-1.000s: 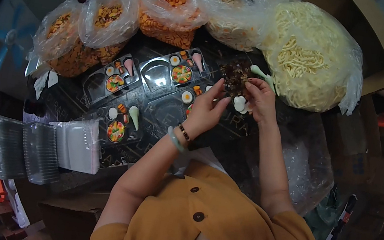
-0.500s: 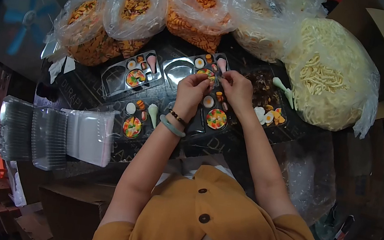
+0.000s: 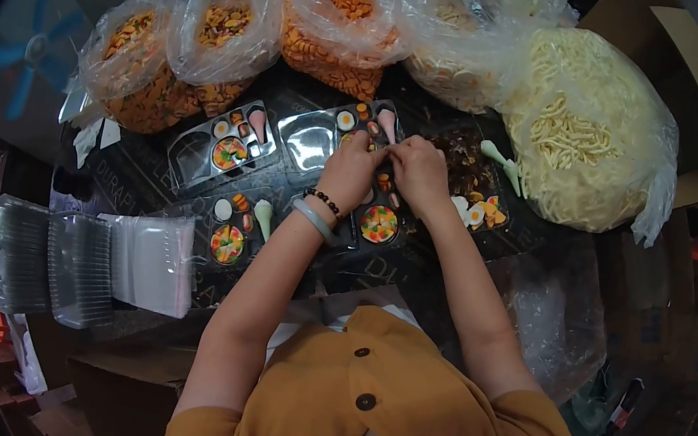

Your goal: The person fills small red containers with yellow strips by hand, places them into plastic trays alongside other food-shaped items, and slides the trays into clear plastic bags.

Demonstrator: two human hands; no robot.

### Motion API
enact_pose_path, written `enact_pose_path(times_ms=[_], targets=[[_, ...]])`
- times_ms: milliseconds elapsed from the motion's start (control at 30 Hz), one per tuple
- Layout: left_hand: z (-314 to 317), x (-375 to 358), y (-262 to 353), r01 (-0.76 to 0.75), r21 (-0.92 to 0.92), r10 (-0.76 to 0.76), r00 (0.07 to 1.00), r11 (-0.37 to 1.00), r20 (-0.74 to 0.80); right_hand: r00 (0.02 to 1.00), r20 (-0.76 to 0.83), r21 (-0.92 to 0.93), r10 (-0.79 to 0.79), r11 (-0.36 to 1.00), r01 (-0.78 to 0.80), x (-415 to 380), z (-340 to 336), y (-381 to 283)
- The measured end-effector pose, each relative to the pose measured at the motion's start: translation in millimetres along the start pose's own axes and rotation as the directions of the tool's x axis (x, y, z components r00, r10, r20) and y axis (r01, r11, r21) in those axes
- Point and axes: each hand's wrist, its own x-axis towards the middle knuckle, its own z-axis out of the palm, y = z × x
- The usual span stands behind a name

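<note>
My left hand [image 3: 353, 167], with bracelets at the wrist, is closed over the upper middle clear tray [image 3: 307, 141], which holds a small egg piece [image 3: 345, 120] and a pink piece [image 3: 387, 125]. Right beside it, my right hand [image 3: 418, 172] has its fingers pinched together, its fingertips almost touching the left ones. Whatever the fingertips hold is too small or hidden to name. Just below the hands lies a round pizza piece [image 3: 379, 223]. To the left are another filled tray [image 3: 186, 152] and a lower group with a pizza piece [image 3: 227, 244] and a pale green piece [image 3: 262, 217].
Plastic bags of small pieces line the back, among them an orange one [image 3: 332, 58] and a cream one [image 3: 587, 136]. Stacked clear trays [image 3: 80, 268] and clear sleeves [image 3: 151, 261] lie at left. Loose pieces [image 3: 481, 211] and green ones [image 3: 503, 164] sit at right.
The view has shifted slightly, so the bags and trays appear further left. My left hand has moved over the pizza piece in the upper middle tray, and both hands' fingertips are lower.
</note>
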Motion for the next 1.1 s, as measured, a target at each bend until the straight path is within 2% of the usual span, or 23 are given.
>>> enact_pose_path(times_ms=[100,233,300,333,400,467,500,533,567,633,700,733,800,933,1000,1100], targets=[[-1,0,0,-0.009,-0.028,0.008,1.000,1.000,-0.022,0.997,0.067,-0.036,0.027,0.999,-0.025,2,-1,0],[1,2,-4,-0.030,-0.075,0.027,0.999,0.997,-0.038,0.995,0.078,-0.049,0.069,0.997,-0.065,4,2,-1],[0,0,-4,-0.023,-0.110,0.020,0.999,0.994,-0.032,0.998,0.067,-0.112,-0.003,0.994,0.011,4,1,-2],[-1,1,-3,-0.021,-0.080,0.020,1.000,0.997,-0.017,0.998,0.062,-0.117,0.003,0.993,0.004,4,1,-2],[-2,1,-1,-0.037,-0.023,0.037,0.999,0.999,0.007,0.992,0.059,-0.153,-0.108,0.981,0.116,1,-1,-1],[0,4,-4,-0.088,0.019,0.088,0.996,0.996,0.001,0.994,0.056,-0.138,-0.096,0.985,0.103,-4,-9,3],[-4,4,-1,-0.082,0.019,0.081,0.995,0.996,0.053,0.998,0.015,0.013,-0.060,0.998,0.059,-9,-18,5],[-5,5,-1,-0.085,0.009,0.084,0.996,0.996,0.035,1.000,-0.020,0.167,-0.021,0.986,0.024,-12,-27,6],[-4,4,-1,-0.083,-0.002,0.083,0.996,0.997,0.019,0.994,-0.005,0.301,0.109,0.948,-0.103,-18,-41,11],[-7,2,-1,-0.102,-0.001,0.102,0.994,0.995,0.024,0.959,-0.120,0.256,0.257,0.941,-0.220,-35,-59,33],[-11,1,1,-0.149,0.082,0.142,0.986,0.985,0.092,0.942,-0.151,0.019,0.300,0.954,-0.300,-52,-72,66],[-10,1,1,-0.151,0.080,0.144,0.985,0.985,0.093,0.942,-0.151,0.018,0.301,0.953,-0.302,-57,-75,75],[-7,3,2,-0.185,0.205,0.166,0.980,0.961,0.106,0.882,0.015,-0.078,0.470,0.880,-0.468,-66,-77,88],[-10,7,6,-0.203,0.279,0.169,0.976,0.938,0.140,0.889,0.025,-0.096,0.457,0.886,-0.453,-66,-75,97],[-15,7,6,-0.188,0.195,0.163,0.977,0.963,0.136,0.838,0.072,0.076,0.540,0.835,-0.545,-65,-80,98],[-14,6,3,-0.196,0.200,0.164,0.972,0.960,0.169,0.870,0.083,0.193,0.485,0.849,-0.492,-68,-88,94]])
